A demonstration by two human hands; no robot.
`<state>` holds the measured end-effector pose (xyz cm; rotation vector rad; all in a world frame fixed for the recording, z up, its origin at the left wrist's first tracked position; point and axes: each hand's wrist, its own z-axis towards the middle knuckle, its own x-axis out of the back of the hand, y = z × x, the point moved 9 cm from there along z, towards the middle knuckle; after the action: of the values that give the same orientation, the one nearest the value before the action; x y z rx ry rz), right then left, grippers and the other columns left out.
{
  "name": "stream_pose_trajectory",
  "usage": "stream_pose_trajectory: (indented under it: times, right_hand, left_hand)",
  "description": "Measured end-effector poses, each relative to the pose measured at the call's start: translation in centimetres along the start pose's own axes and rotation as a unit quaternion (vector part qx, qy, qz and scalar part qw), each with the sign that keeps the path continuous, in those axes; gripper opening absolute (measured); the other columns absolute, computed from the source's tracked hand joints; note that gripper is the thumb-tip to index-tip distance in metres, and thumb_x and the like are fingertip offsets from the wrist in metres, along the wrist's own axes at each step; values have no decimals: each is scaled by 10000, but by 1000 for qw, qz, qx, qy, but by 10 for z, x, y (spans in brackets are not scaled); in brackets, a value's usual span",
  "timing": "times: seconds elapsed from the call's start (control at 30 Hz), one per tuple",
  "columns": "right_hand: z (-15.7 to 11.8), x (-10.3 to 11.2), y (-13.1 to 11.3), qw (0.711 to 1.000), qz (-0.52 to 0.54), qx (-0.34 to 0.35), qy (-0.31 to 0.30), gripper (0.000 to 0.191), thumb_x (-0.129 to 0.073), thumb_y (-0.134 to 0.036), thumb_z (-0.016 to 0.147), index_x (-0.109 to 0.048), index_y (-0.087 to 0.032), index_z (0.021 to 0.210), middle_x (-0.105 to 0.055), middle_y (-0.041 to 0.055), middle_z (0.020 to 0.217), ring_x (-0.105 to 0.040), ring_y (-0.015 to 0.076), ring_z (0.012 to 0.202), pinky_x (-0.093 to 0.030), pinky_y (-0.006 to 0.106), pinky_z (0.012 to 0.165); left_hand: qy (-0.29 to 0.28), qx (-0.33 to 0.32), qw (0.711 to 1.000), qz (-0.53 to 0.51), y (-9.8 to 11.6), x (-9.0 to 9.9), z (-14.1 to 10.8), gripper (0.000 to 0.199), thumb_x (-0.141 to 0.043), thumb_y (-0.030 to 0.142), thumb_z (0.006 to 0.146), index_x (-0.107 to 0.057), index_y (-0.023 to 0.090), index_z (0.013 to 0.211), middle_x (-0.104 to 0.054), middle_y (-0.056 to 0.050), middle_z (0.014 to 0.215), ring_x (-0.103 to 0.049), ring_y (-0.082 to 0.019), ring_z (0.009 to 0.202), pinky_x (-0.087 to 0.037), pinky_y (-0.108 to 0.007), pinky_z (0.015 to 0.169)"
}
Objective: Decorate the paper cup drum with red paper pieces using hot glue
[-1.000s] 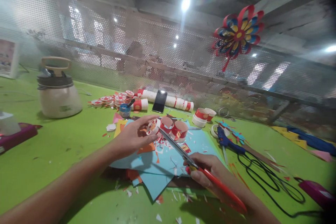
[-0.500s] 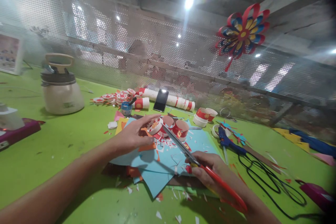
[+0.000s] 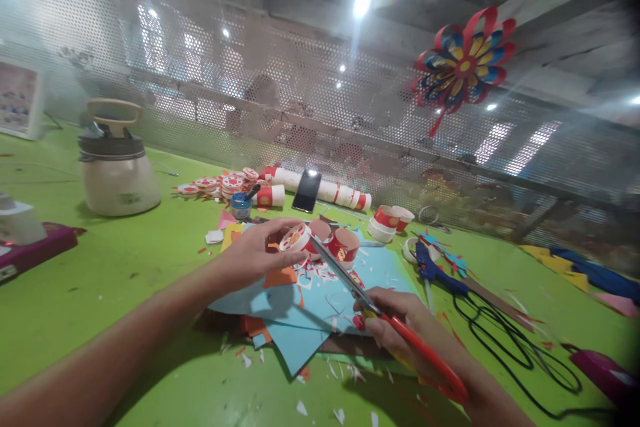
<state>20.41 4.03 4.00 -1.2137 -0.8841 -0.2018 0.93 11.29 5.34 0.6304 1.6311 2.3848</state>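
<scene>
Barely shifted, left hand point(image 3: 250, 257) pinches paper cup point(image 3: 295, 238); right hand point(image 3: 400, 327) grips scissors point(image 3: 350, 280) at its rim.

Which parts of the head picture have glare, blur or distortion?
Head view: the ceiling lamp flares with streaks; the perforated screen looks hazy; edges bend and darken at the right corners; the left hand shadows the blue paper; the scissors in the right hand stay fairly sharp.
</scene>
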Motion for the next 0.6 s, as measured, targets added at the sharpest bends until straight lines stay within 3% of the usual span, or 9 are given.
stream_pose_trajectory:
  times: [0.13, 0.3, 0.4, 0.6]
  right_hand:
    - [-1, -4, -1, 1000, -3, 1, -21, 458, -508, -607, 866, -613, -163, 904, -549, 26, 780, -447, 141, 672, -370, 266, 595]
    - [-1, -5, 1, 1000, -14, -7, -22, 438, -531, -597, 855, -628, -176, 933, -580, 43, 831, -476, 165, 721, -399, 299, 658]
    - [0, -5, -2, 1000, 0, 1, -19, 414, -528, -579, 865, -610, -174, 888, -560, 29, 795, -464, 149, 687, -388, 279, 622]
    - [1, -6, -2, 999, 23, 4, -22, 385, -514, -538, 896, -588, -163, 849, -523, 6, 749, -429, 121, 647, -348, 251, 576]
  left_hand:
    - [14, -2, 1000, -16, 0, 4, -1, 611, -730, 399, 765, -506, 252, 1314, -660, -62, 1061, -636, -214, 922, -504, -393, 841]
    - [-4, 25, 997, -66, 9, -1, -5, 521, -747, 343, 741, -567, 201, 1210, -651, -80, 1066, -616, -225, 963, -498, -367, 811]
    - [-7, 48, 998, -50, 9, -2, -6, 532, -723, 380, 760, -558, 186, 1227, -662, -102, 1072, -616, -216, 908, -499, -307, 676]
    - [-6, 72, 997, -42, 4, -2, -7, 476, -718, 439, 772, -581, 184, 1150, -653, -55, 899, -594, -153, 679, -424, -217, 447]
